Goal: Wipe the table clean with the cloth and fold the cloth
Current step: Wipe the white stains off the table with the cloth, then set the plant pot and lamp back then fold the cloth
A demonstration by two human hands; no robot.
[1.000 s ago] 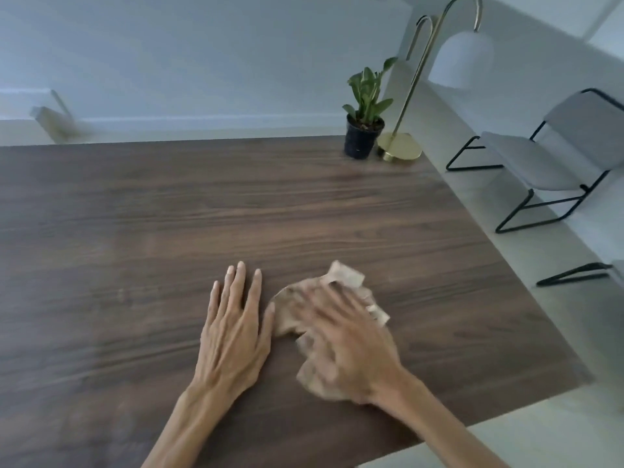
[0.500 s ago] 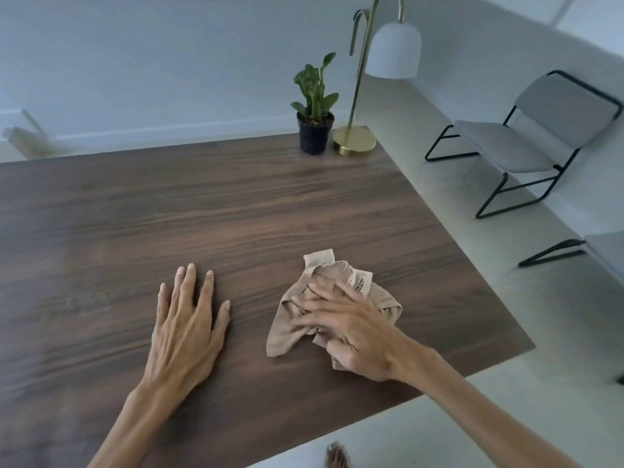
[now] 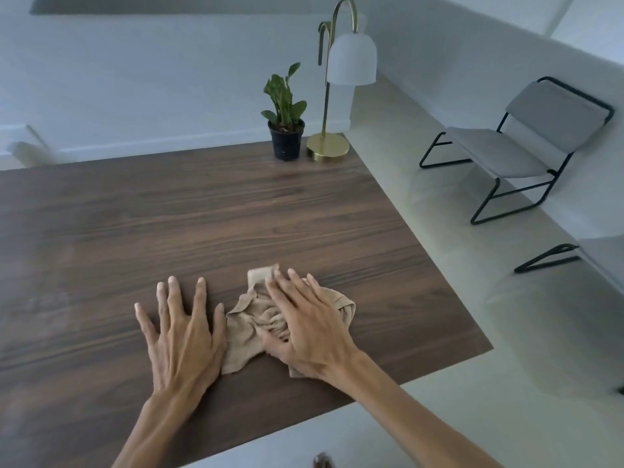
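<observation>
A crumpled beige cloth [image 3: 251,324] lies on the dark wooden table [image 3: 209,224], near its front right part. My right hand [image 3: 309,324] presses flat on top of the cloth with fingers spread and straight, covering its middle and right side. My left hand [image 3: 184,332] rests palm down on the bare wood just left of the cloth, fingers spread, its thumb edge close to the cloth's left hem. One folded corner of the cloth sticks out beyond my right fingertips.
A small potted plant [image 3: 285,125] and a brass lamp [image 3: 337,86] with a white shade stand at the table's far right corner. The table's right edge runs close to the cloth. Grey metal-framed chairs [image 3: 516,143] stand on the floor to the right.
My right hand has flattened out over the cloth and drawn it left, closer to my left hand. My left hand stays flat on the table. The view has shifted.
</observation>
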